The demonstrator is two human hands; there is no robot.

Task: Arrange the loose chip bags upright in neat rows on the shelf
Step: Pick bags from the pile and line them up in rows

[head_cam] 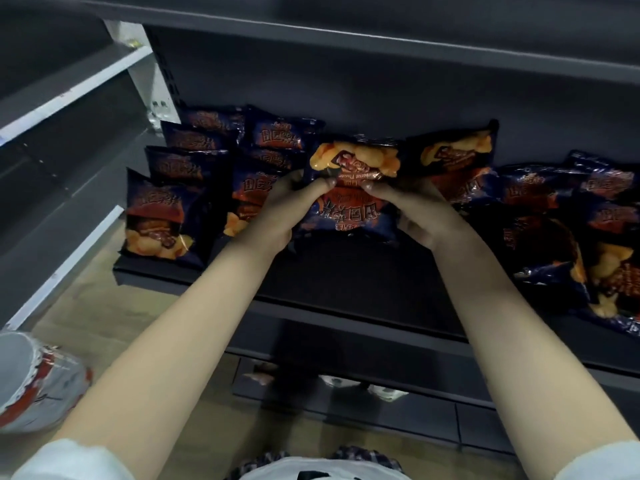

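Observation:
A dark blue chip bag [353,188] with orange chips printed on it is held upside down over the middle of the dark shelf [346,282]. My left hand [277,209] grips its left side and my right hand [415,209] grips its right side, thumbs on the front. Several matching bags stand upright in rows [194,174] at the shelf's left end. Another bag [457,157] leans behind the held one. Several loose bags [571,230] lie flat in a pile on the right.
The shelf above [381,39] overhangs the work area. A grey side shelving unit [69,98] stands at the left. Wooden floor [121,317] lies below, with a white and red bag [31,379] at the lower left. Lower drawers [346,407] sit under the shelf.

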